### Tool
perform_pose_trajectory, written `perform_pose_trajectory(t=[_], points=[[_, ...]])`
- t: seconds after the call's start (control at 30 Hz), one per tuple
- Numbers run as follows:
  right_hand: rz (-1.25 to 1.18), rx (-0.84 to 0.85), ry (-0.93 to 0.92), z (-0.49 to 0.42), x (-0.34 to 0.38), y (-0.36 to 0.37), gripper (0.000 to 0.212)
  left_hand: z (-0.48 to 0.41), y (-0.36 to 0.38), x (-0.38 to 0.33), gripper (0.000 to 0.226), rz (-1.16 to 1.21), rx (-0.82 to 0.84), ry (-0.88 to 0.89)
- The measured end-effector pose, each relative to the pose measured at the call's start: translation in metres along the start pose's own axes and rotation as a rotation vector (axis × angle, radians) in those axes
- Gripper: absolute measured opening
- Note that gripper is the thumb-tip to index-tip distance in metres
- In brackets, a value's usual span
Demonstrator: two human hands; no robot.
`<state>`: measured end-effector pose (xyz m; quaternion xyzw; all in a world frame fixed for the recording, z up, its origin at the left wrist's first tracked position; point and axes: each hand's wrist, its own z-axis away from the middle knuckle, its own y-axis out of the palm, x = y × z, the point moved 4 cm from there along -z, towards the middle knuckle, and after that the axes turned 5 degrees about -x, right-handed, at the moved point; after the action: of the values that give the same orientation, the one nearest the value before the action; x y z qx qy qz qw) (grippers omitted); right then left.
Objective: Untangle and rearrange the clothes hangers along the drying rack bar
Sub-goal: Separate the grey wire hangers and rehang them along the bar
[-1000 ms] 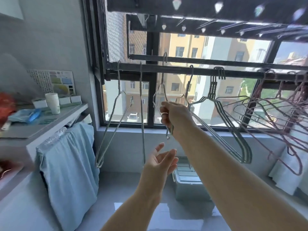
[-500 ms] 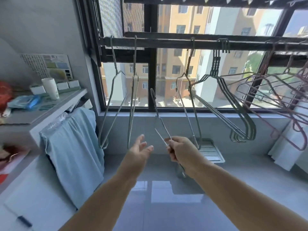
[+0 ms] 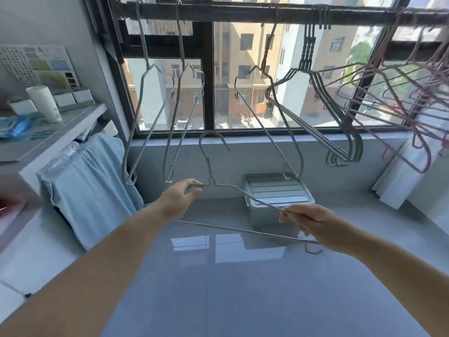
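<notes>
A grey wire hanger (image 3: 208,162) is held below the dark drying rack bar (image 3: 243,12). The left hand (image 3: 179,197) pinches one shoulder; the right hand (image 3: 313,223) grips the other.

Pink hangers (image 3: 418,93) partly beyond right edge; blurred red thing (image 3: 9,203) at left edge

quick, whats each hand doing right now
left hand: shut, pinching the left shoulder of the loose wire hanger
right hand: shut, fingers curled round the same hanger's right arm
</notes>
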<state>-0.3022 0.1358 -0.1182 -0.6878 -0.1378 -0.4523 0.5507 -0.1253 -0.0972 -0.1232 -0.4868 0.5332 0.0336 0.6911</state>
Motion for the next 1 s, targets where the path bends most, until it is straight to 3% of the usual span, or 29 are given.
perform_pose_trajectory(t=[0.07,0.2,0.27,0.37,0.47,0.73,0.83,1.0], points=[[0.072,-0.034,-0.047,-0.004,-0.009,-0.004,0.031,0.002,0.001,-0.002,0.016,0.112,0.042,0.011],[0.157,-0.18,-0.096,-0.015,-0.016,-0.007,0.026,0.006,-0.002,0.0,0.02,0.295,0.017,0.005],[0.321,-0.297,-0.107,-0.025,-0.02,-0.008,0.02,0.01,-0.003,0.002,0.021,0.323,-0.001,-0.019],[0.451,-0.349,-0.032,-0.034,-0.021,-0.004,0.047,0.017,-0.006,0.011,0.02,0.37,-0.069,-0.104],[0.419,-0.298,-0.081,-0.033,-0.007,0.016,0.047,0.024,-0.003,0.017,0.02,0.505,-0.053,-0.214],[0.11,-0.053,-0.198,-0.011,0.057,0.074,0.024,0.022,0.013,-0.028,0.024,1.07,-0.002,-0.258],[-0.011,0.037,-0.139,0.001,0.078,0.088,0.031,0.014,0.018,-0.049,0.019,1.192,-0.038,-0.245],[-0.574,-0.111,-0.047,0.005,0.101,0.065,0.03,0.001,0.018,-0.077,0.017,1.216,-0.081,-0.223]])
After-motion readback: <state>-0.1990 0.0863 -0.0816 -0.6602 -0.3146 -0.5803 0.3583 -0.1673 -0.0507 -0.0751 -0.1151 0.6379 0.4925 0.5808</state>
